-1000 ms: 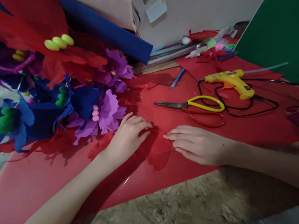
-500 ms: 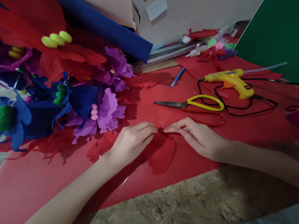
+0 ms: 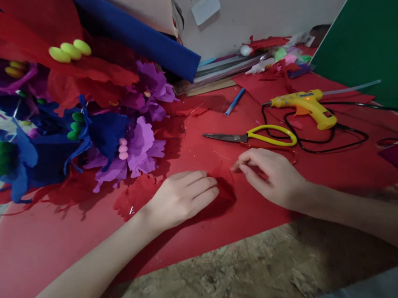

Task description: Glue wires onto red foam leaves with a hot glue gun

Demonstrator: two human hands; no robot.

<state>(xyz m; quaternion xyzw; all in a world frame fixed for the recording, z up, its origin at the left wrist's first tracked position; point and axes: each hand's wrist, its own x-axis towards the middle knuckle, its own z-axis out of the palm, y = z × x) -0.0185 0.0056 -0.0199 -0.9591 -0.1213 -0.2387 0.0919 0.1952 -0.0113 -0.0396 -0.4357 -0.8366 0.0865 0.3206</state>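
My left hand (image 3: 186, 194) has its fingers curled together over a red petal (image 3: 226, 193) with a wavy edge; much of the petal is hidden by the fingers and dim. Beside it, thumb and forefinger of my right hand (image 3: 271, 176) are pinched near the petal's upper right edge. What lies in that pinch, if anything, is too small to make out. Another red frilled petal (image 3: 134, 195) lies left of my left wrist. Just beyond the hands are scissors (image 3: 232, 138) with one yellow and one red handle loop, the red one partly behind my right hand.
Purple (image 3: 141, 145), blue (image 3: 107, 136) and red (image 3: 90, 79) flowers crowd the left side. A yellow glue gun (image 3: 306, 104) with a black cord rests at the right, near a green board (image 3: 368, 48). A blue pen (image 3: 235, 102) lies beyond the scissors on the red sheet (image 3: 205, 247).
My left fingers have closed further over the red petal, which shows less now. My right hand has shifted slightly right, away from the left. The view has moved a little.
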